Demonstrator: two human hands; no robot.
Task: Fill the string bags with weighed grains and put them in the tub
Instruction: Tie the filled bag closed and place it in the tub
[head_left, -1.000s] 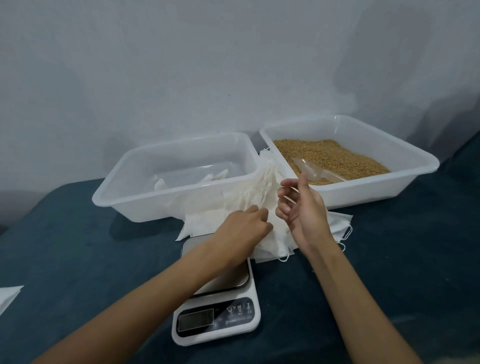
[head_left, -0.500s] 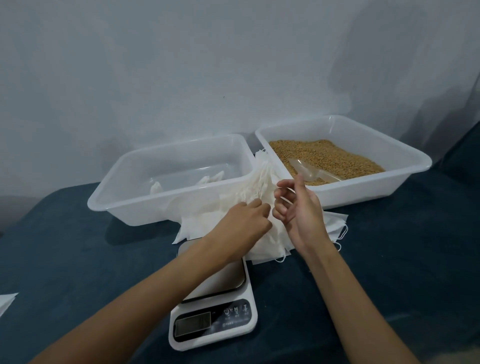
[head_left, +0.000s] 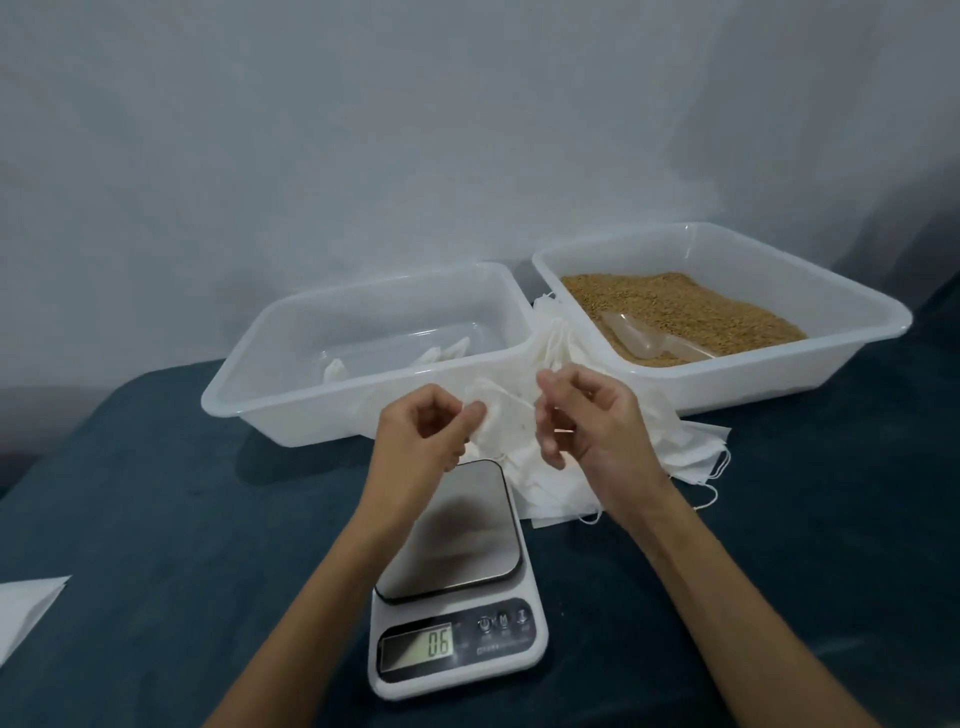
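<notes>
White bag (head_left: 506, 423) is being pinched by your left hand (head_left: 423, 434) and right hand (head_left: 587, 423) above the scale (head_left: 457, 577); few filled bags are lying in the tub (head_left: 363, 332), most are remaining, grain (head_left: 675, 312) untouched.

Left hand (head_left: 426, 434) and right hand (head_left: 582, 415): risen off the pile, now pinching one bag (head_left: 501, 421) between them. Scale (head_left: 457, 613) uncovered.

White string bags (head_left: 511, 431), golden-brown grains (head_left: 675, 306), translucent white tubs (head_left: 291, 332), dark teal cloth (head_left: 156, 509).

white bag (head_left: 506, 423) held above scale (head_left: 457, 571)
</notes>
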